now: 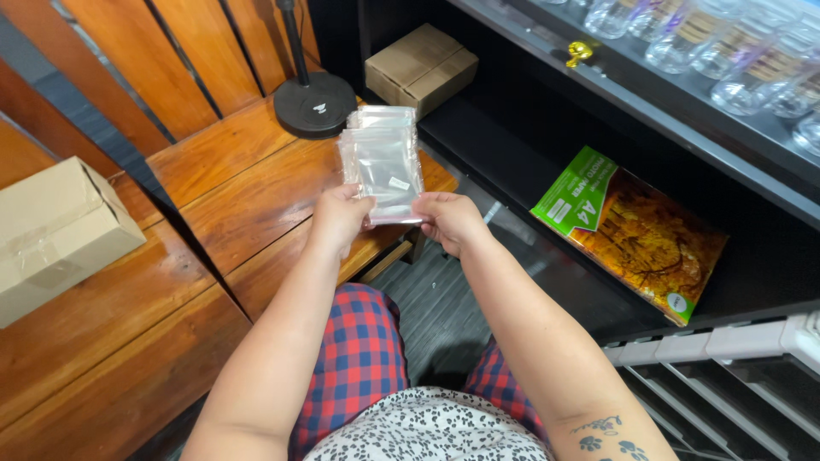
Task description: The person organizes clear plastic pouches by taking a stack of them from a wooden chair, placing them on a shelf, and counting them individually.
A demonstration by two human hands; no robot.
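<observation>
Item: stack of clear plastic bags (pixel 382 162), small, resealable type, held upright before us over the edge of the wooden bench (pixel 248 196). Long axis runs away from us, top edge toward the black round lamp base (pixel 314 104).

Grip: our left hand (pixel 339 218) and right hand (pixel 448 220) both pinch the stack's near, lower edge, fingers closed on it from either side, thumbs on top. The bags rise straight up from the fingertips; both hands sit equally near.

Surroundings: cardboard box (pixel 55 230) on the bench at far left; second cardboard box (pixel 421 67) behind the lamp base; green-and-orange paper pack (pixel 632 230) lying on the dark shelf (pixel 752 256) to the right; clear bottles (pixel 726 43) on the shelf above.
</observation>
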